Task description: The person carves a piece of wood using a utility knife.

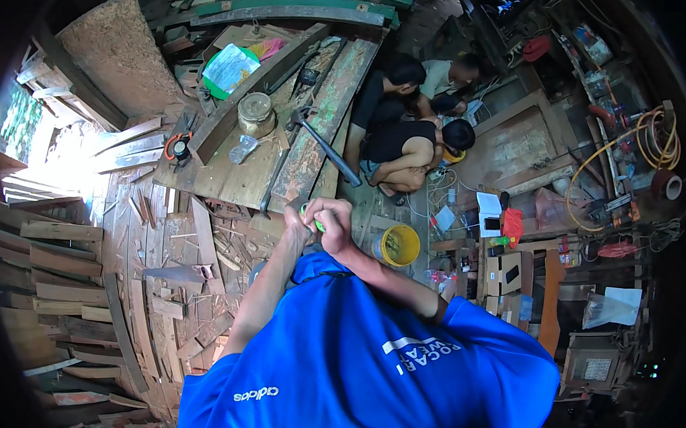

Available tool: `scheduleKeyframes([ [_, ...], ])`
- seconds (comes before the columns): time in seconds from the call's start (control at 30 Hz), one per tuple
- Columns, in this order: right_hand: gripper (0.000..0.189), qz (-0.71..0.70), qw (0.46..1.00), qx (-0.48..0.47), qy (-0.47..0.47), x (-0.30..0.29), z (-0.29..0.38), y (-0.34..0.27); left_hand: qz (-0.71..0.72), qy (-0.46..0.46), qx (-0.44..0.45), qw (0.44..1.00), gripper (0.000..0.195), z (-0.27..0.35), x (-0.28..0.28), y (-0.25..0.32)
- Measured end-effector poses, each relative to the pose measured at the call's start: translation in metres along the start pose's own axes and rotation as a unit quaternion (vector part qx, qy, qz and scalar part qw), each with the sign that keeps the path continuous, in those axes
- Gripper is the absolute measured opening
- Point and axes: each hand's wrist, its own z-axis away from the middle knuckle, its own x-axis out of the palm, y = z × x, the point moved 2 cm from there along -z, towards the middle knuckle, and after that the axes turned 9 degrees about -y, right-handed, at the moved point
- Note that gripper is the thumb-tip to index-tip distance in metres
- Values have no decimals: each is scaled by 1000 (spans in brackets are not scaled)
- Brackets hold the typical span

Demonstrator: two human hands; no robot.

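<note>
My left hand and my right hand meet at the near end of the workbench, close to my body. A small bright green object shows between them, with my right fingers closed around it; its kind is unclear. What my left hand grips is hidden. Just beyond my hands lies the end of a worn wooden plank. A claw hammer rests across that plank, its dark handle towards the right. A dark metal bar with a hooked end lies left of the plank.
On the workbench stand a lidded jar and a thick wooden beam. A hand saw lies among offcuts on the left floor. A yellow bucket stands right of my hands. Several people crouch beyond it, near cables.
</note>
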Motion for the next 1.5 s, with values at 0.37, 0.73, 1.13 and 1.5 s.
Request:
scheduleKeyframes([
  [0.37, 20, -76, 997, -19, -5, -17, 0, -4, -5, 9, 1, 1000, 52, -6, -3, 10],
  [0.73, 20, -42, 999, 28, -13, -16, -13, -2, 4, 6, 4, 1000, 51, -11, -8, 13],
  [1.13, 22, -126, 992, 12, 0, -23, -16, -9, 60, 19, 42, 997, 50, -12, -3, 9],
  [1.5, 21, -111, 993, 15, -46, -17, -19, 0, 105, 31, 78, 991, 49, -7, 1, 14],
])
